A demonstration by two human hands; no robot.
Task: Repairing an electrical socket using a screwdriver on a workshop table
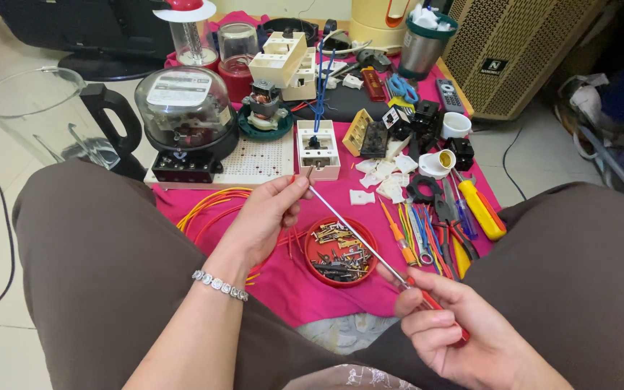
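My right hand (464, 332) grips the red handle of a long thin screwdriver (359, 235) whose shaft runs up and left. My left hand (265, 217) pinches the shaft's tip between thumb and fingers, just in front of a white socket box (319, 148). Below the shaft sits a red round lid (341, 253) full of small screws and metal parts. All of this lies on a pink cloth (290, 282) between my knees.
An electric meter (185, 115) stands on a white perforated board (254, 162), with a glass blender jug (45, 119) to its left. Coiled orange and yellow wires (211, 206), several screwdrivers and pliers (449, 227), white plastic pieces (384, 177) and black sockets (427, 123) lie around.
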